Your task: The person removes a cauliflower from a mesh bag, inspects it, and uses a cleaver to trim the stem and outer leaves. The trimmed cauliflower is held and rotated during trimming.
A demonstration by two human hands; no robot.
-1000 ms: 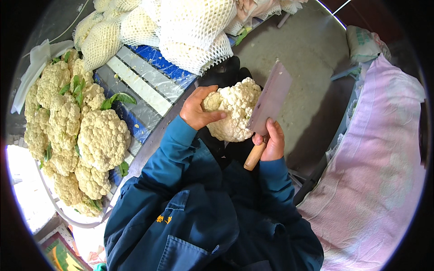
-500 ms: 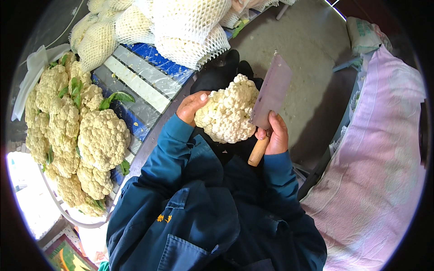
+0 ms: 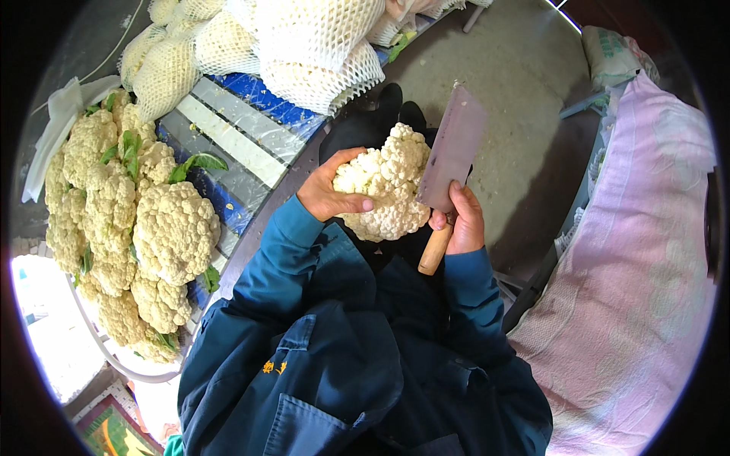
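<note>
My left hand (image 3: 328, 196) grips a white cauliflower head (image 3: 386, 182) from its left side, holding it up in front of my chest. My right hand (image 3: 459, 220) is closed around the wooden handle of a cleaver (image 3: 450, 152). The flat rectangular blade points up and away, and its edge rests against the right side of the cauliflower. Both forearms are in dark blue jacket sleeves. Black shoes show just beyond the cauliflower.
A heap of bare cauliflower heads (image 3: 122, 220) with some green leaves lies at my left. Cauliflowers in white foam netting (image 3: 304, 45) are stacked at the top on a blue and white sheet (image 3: 236, 129). Pink cloth (image 3: 646, 258) covers the right. Concrete floor (image 3: 525, 99) lies ahead.
I have turned the cauliflower in my left hand and lifted it slightly. The cleaver blade has stayed against its right side, shifting a little upward.
</note>
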